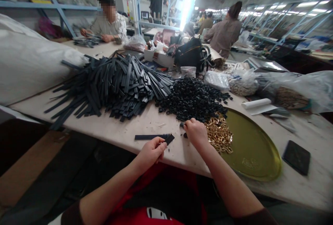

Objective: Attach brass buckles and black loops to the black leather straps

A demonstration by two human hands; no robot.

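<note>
"Black strip (170,139), the one you have: where is it?"

"Around the middle of the near edge of the worktop (117,131). From my end I have it pinched between thumb and fingers of the left hand (154,150). Another dark strip (147,137) lies flat just beyond."

"And the right hand (196,133)?"

"Fingers curled, tips at the near fringe of the heap of black loops (197,93). I can't tell whether they grip one."

"What worries you?"

"Mixing, mostly. That heap runs up against the gold buckles (220,133), which lie at the left end of the oval tray (256,131). A careless sideways drag of my right hand could push loops among them, or knock some off the near edge."

"And the strip?"

"A slack pinch this close to the edge could drop it. The pile of strips (114,82) towards the left edge looks loosely stacked; a bump might start it sliding."
</note>
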